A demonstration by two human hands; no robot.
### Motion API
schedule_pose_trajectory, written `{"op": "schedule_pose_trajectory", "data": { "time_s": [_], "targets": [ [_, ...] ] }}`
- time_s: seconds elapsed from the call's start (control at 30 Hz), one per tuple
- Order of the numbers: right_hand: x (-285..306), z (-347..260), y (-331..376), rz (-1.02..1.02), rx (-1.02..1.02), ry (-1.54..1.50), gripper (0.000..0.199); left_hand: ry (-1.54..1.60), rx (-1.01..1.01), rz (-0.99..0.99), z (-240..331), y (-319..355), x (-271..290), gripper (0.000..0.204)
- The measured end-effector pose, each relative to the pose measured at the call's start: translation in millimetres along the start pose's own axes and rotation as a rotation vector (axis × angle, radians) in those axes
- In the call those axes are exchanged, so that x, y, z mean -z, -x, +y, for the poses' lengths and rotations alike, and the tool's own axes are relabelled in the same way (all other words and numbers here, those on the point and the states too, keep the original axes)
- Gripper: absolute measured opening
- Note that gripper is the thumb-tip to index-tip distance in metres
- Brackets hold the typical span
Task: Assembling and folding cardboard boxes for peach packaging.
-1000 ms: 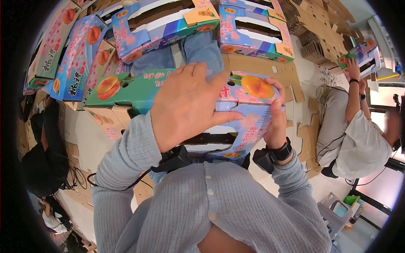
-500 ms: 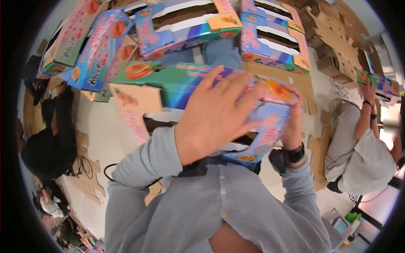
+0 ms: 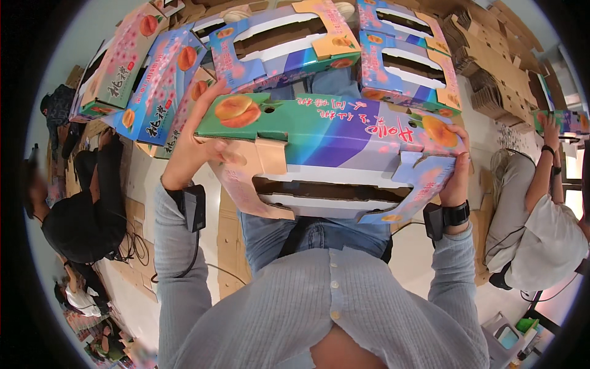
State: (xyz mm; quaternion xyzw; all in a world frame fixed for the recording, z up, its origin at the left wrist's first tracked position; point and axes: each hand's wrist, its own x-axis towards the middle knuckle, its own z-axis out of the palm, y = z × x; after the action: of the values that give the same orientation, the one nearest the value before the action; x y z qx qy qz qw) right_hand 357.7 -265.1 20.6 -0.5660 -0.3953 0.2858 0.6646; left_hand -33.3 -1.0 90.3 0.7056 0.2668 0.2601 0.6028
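Cardboard-strewn floor (image 3: 147,184): left hand (image 3: 193,144) and right hand (image 3: 455,169) each clasp an end of the fruit carton (image 3: 326,154), mid-assembly; next likely tucking the loose flap.

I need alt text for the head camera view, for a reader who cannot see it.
A person's left hand and right hand grip the two ends of a colourful peach-printed cardboard box held over the lap. More such boxes lie beyond, and other people sit at both sides.

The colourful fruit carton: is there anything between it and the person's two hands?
Nothing visible. The left hand grips the left end of the fruit carton directly, and the right hand holds its right end directly.
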Motion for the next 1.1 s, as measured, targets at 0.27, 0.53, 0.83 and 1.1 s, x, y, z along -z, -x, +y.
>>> {"op": "schedule_pose_trajectory", "data": {
  "time_s": [0.27, 0.53, 0.83, 1.1],
  "targets": [
    [1, 0, 7, 0.064, -0.009, -0.087, 0.062, -0.263, -0.066, -0.023, 11, -4, -15, 0.079],
    [-3, 6, -23, -0.020, -0.260, 0.001, 0.049, -0.227, 0.085, 0.020, -1, -9, -15, 0.063],
    [-17, 20, -41, 0.038, -0.604, -0.152, 0.043, -0.230, 0.304, 0.168, -34, -24, -23, 0.050],
    [-21, 21, -46, 0.030, -0.674, -0.197, 0.047, -0.964, -0.465, -0.051, -25, -20, -65, 0.048]
  ]
}}
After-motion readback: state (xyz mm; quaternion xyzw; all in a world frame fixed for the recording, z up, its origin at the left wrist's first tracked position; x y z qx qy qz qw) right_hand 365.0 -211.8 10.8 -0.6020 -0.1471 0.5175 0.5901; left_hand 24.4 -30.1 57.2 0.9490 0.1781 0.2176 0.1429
